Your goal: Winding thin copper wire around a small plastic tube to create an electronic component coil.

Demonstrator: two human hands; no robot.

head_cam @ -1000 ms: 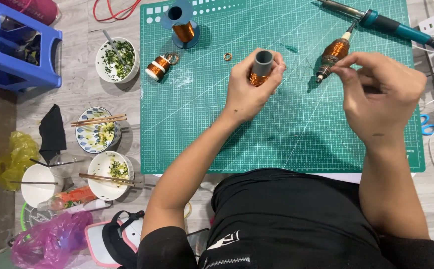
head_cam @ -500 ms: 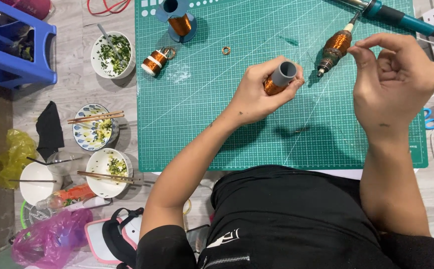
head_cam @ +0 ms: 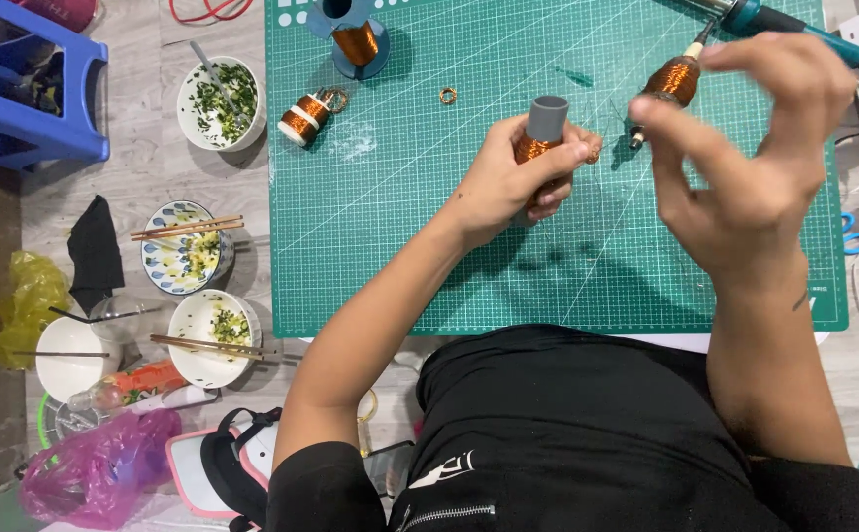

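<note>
While my left hand (head_cam: 508, 182) clenches a grey coil (head_cam: 540, 133) at frame centre over the mat (head_cam: 400, 246), my right hand (head_cam: 745, 167) hovers released, upper right.

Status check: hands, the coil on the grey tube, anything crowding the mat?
Left hand gripping grey tube coil upright. Right hand raised beside it, fingers spread, holding nothing visible. Second copper coil and soldering iron lie just beyond on the green mat.

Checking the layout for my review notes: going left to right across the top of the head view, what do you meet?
Blue plastic stool → white bowl of chopped greens → small copper wire coil → blue spool of copper wire → small brass ring → grey tube wound with copper wire in the left hand → right hand.
</note>
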